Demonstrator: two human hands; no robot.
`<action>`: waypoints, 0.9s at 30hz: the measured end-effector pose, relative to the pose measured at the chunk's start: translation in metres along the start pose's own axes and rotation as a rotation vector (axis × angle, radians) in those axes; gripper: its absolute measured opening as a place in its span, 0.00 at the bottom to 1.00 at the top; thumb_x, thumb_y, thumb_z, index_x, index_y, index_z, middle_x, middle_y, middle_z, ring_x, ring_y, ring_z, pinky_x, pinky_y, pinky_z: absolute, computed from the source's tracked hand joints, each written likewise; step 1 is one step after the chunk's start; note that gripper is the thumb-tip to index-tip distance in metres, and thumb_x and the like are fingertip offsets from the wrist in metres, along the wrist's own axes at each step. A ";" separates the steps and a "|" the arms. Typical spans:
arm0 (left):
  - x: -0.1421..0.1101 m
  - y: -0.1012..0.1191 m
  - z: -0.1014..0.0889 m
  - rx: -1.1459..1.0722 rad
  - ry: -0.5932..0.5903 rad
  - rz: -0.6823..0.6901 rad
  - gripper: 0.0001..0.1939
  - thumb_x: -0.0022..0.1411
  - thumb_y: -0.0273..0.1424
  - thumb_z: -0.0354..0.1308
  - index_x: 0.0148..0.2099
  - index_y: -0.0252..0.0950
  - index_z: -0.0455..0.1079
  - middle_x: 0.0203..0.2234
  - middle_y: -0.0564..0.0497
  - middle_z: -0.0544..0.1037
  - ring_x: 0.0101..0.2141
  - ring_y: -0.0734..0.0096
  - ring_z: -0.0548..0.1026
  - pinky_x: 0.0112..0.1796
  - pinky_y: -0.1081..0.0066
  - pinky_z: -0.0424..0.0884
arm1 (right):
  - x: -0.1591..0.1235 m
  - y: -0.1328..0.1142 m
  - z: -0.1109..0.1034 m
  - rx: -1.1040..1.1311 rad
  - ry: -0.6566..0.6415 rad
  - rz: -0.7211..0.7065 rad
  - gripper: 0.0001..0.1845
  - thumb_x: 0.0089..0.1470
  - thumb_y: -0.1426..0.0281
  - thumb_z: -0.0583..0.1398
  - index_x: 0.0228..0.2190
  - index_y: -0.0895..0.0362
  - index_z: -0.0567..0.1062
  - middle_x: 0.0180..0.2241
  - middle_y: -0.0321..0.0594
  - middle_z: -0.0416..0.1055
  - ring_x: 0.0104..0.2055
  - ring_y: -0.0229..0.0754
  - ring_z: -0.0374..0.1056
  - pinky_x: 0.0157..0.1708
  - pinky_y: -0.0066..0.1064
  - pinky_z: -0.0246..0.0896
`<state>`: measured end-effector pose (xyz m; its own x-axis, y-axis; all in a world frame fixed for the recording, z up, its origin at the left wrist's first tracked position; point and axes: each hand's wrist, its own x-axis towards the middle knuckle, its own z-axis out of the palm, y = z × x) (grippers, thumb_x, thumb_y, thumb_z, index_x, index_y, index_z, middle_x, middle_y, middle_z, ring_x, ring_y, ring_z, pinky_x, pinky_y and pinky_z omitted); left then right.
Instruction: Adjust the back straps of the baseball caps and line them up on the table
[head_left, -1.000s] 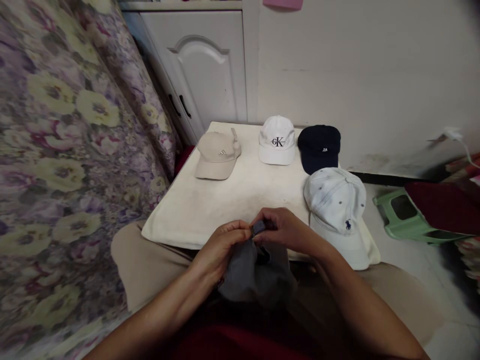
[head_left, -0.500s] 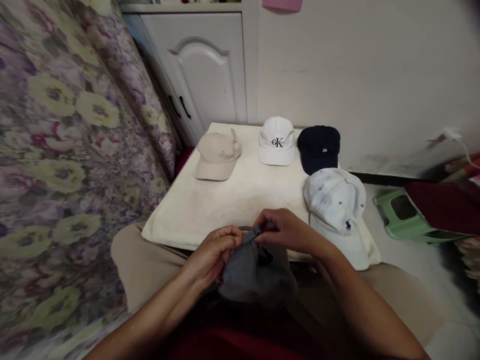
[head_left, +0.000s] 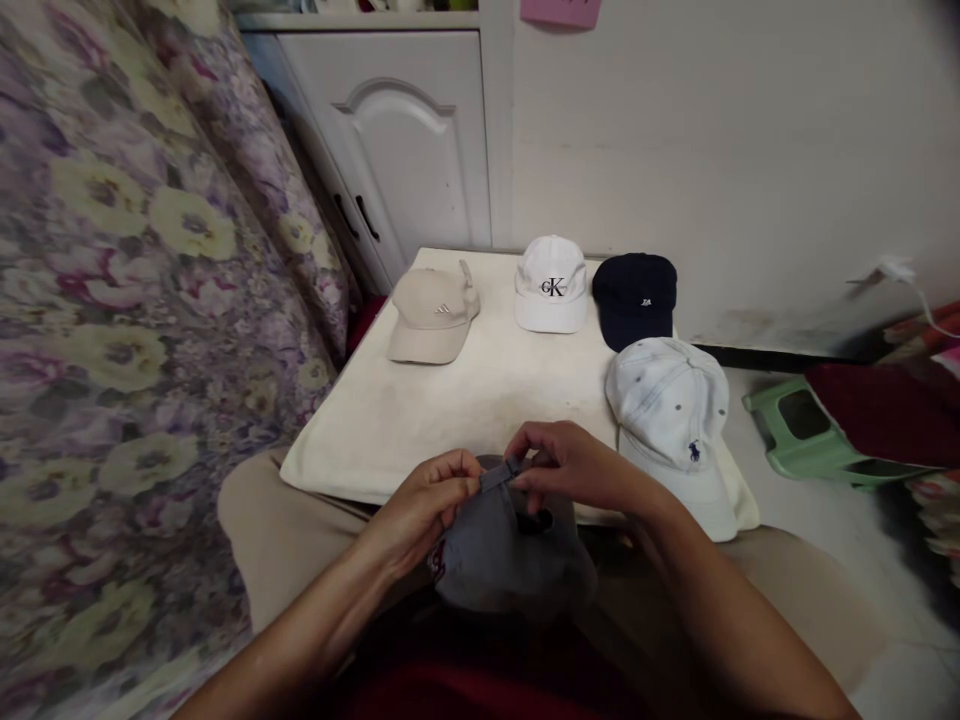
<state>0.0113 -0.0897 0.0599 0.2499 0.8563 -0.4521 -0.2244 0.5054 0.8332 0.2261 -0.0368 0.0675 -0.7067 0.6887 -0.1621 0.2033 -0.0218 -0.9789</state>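
A grey baseball cap rests over my lap, its back strap turned up toward the table. My left hand pinches the left part of that strap between thumb and fingers. At the strap's other end, by the buckle, my right hand is closed on it. The cap's back opening shows as a dark gap below the strap. Close beyond my right hand lies a pale denim cap with a small dark-blue horse-rider emblem. What the inner fingertips press on is partly hidden.
On the cream-covered table sit a beige cap, a white cap with black letters and a navy cap. A floral curtain hangs at left. A green stool stands at right, a white cabinet behind.
Both hands keep their pinch on the grey cap's strap, with only slight finger movement. The camera view has shifted a little; the other caps stay where they were.
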 end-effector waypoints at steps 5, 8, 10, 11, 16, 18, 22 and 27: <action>0.000 0.008 0.004 0.034 -0.168 0.008 0.10 0.57 0.35 0.65 0.38 0.34 0.71 0.27 0.53 0.74 0.26 0.77 0.69 0.27 0.78 0.61 | -0.001 -0.002 0.007 0.045 -0.018 0.003 0.11 0.51 0.70 0.66 0.38 0.54 0.71 0.18 0.28 0.72 0.21 0.37 0.71 0.22 0.24 0.60; 0.000 0.011 0.005 0.028 -0.229 -0.031 0.10 0.54 0.32 0.67 0.35 0.34 0.71 0.29 0.51 0.77 0.29 0.74 0.72 0.31 0.76 0.64 | 0.000 -0.001 0.006 0.170 -0.054 -0.013 0.14 0.49 0.72 0.67 0.37 0.55 0.71 0.22 0.29 0.73 0.23 0.36 0.72 0.24 0.24 0.61; 0.000 0.012 0.005 -0.005 -0.249 -0.046 0.09 0.54 0.31 0.67 0.35 0.34 0.71 0.27 0.50 0.78 0.28 0.73 0.73 0.32 0.74 0.65 | 0.001 0.002 0.003 0.256 -0.119 -0.018 0.15 0.48 0.74 0.67 0.38 0.56 0.70 0.26 0.31 0.75 0.26 0.36 0.74 0.25 0.24 0.63; 0.000 0.012 0.004 -0.017 -0.256 -0.045 0.08 0.53 0.30 0.67 0.35 0.34 0.71 0.27 0.50 0.78 0.28 0.72 0.73 0.32 0.74 0.65 | 0.002 0.003 0.000 0.286 -0.153 -0.019 0.15 0.48 0.74 0.66 0.38 0.56 0.70 0.28 0.32 0.75 0.27 0.36 0.74 0.26 0.24 0.64; 0.002 0.011 0.006 -0.066 -0.284 -0.034 0.07 0.53 0.28 0.66 0.35 0.34 0.72 0.25 0.49 0.79 0.27 0.73 0.73 0.30 0.75 0.65 | 0.006 0.011 -0.004 0.363 -0.194 0.005 0.13 0.49 0.72 0.65 0.39 0.57 0.70 0.25 0.30 0.73 0.19 0.32 0.69 0.19 0.21 0.60; 0.002 0.011 0.006 -0.078 -0.292 -0.028 0.06 0.53 0.27 0.65 0.35 0.34 0.71 0.25 0.50 0.79 0.26 0.73 0.73 0.30 0.75 0.65 | 0.008 0.013 -0.002 0.381 -0.186 0.021 0.13 0.50 0.72 0.65 0.37 0.57 0.69 0.23 0.29 0.71 0.17 0.31 0.68 0.17 0.20 0.57; 0.003 0.010 0.005 -0.059 -0.278 0.003 0.06 0.54 0.26 0.64 0.35 0.34 0.71 0.25 0.49 0.79 0.27 0.73 0.73 0.31 0.75 0.65 | 0.011 0.015 0.002 0.379 -0.162 0.040 0.10 0.49 0.74 0.63 0.35 0.57 0.69 0.23 0.28 0.71 0.17 0.31 0.67 0.18 0.21 0.59; 0.004 0.010 0.002 -0.048 -0.271 -0.035 0.08 0.52 0.26 0.65 0.35 0.34 0.70 0.23 0.50 0.79 0.24 0.74 0.72 0.27 0.76 0.63 | 0.010 0.013 0.001 0.181 -0.107 0.058 0.06 0.49 0.76 0.61 0.33 0.58 0.71 0.24 0.30 0.70 0.21 0.32 0.68 0.23 0.23 0.62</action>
<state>0.0119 -0.0812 0.0664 0.4995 0.7817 -0.3735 -0.2537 0.5442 0.7997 0.2211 -0.0314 0.0530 -0.7676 0.6015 -0.2213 0.1273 -0.1954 -0.9724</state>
